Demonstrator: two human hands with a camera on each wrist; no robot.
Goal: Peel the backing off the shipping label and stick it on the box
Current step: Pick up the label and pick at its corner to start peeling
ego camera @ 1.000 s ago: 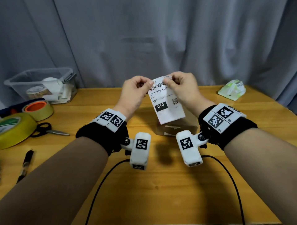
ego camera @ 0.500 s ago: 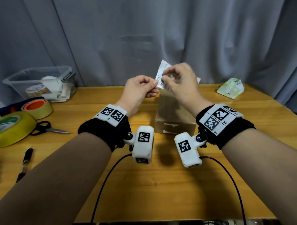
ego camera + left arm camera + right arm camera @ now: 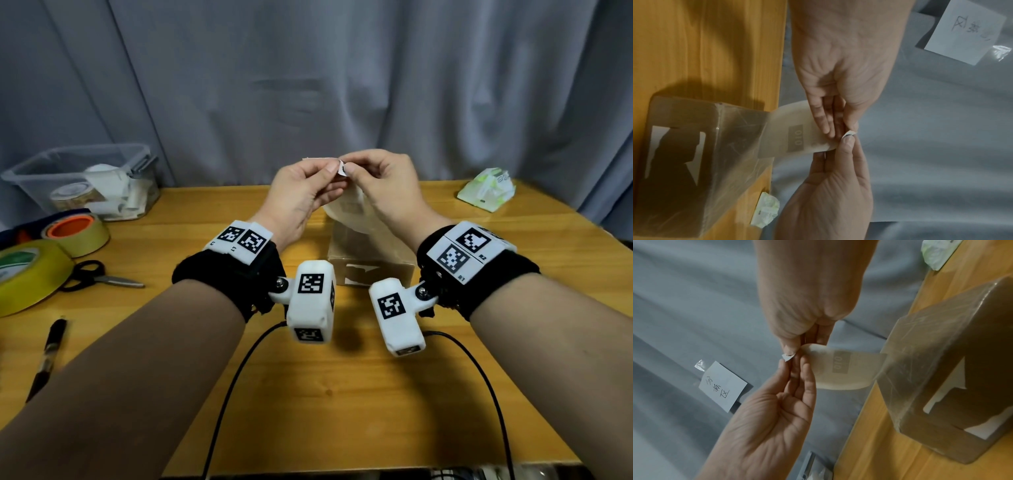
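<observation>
The white rectangular paper shipping label [image 3: 349, 209] is now turned with its plain back toward the head camera, whereas a second ago its printed face with barcode was shown upright and half a second ago it was seen edge-on. One corner [image 3: 849, 134] is lifted and pinched between the left hand [image 3: 301, 195] and the right hand [image 3: 387, 192], so the separation of label from backing is judged to be just started; most of the sheet is still joined. On each hand thumb and fingers [image 3: 805, 373] are closed on that corner, clamped on paper, not spread. The label is held in the air above the brown taped cardboard box [image 3: 370, 260], which rests on the wooden counter [image 3: 342, 394] and is not touched. Nothing is stuck on the box yet, so peeling and placing are both judged outstanding
</observation>
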